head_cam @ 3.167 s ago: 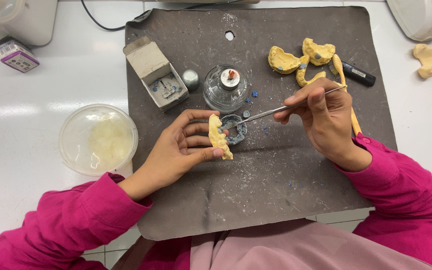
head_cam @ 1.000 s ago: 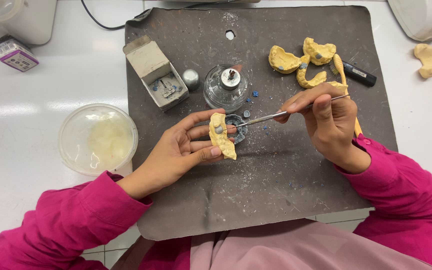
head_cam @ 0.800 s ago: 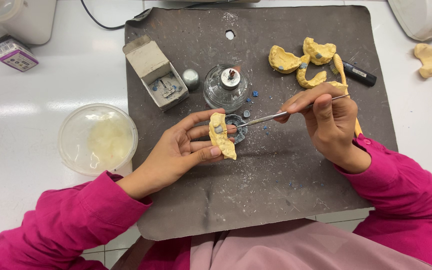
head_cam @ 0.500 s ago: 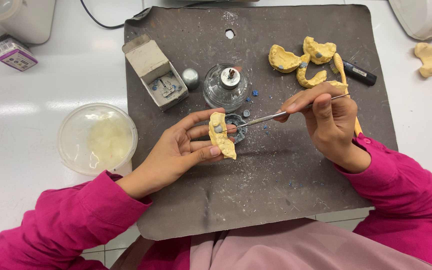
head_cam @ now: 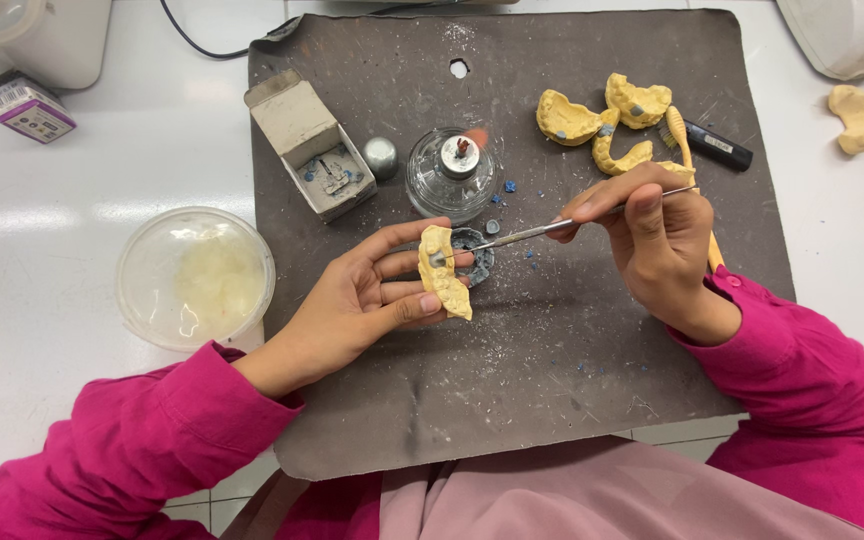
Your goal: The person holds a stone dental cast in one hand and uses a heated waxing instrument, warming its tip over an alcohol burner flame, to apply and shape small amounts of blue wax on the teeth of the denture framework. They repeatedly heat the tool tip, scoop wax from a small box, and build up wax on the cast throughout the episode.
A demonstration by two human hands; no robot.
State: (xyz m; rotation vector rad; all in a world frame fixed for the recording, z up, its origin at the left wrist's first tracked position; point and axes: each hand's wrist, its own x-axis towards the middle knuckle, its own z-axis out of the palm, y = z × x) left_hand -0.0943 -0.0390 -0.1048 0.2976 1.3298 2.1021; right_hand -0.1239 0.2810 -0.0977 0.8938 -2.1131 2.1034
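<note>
Over the dark mat's (head_cam: 572,380) centre, the left hand (head_cam: 352,305) pinches a yellow dental cast (head_cam: 443,270) in its grip. From three o'clock, the right hand (head_cam: 657,235) pinches a thin metal wax instrument (head_cam: 542,232), its tip touching the cast. A glass spirit lamp (head_cam: 452,175) stands at twelve o'clock.

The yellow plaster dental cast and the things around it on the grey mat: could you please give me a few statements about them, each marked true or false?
1. The left hand holds the yellow plaster dental cast. True.
2. The right hand holds a toothbrush. False: it holds a thin metal instrument, whose tip meets the cast.
3. The glass spirit lamp stands on the grey mat. True.
4. The round clear plastic container sits on the mat. False: it rests on the white table, left of the mat.
5. The small open cardboard box lies right of the lamp. False: it lies left of it.
</note>
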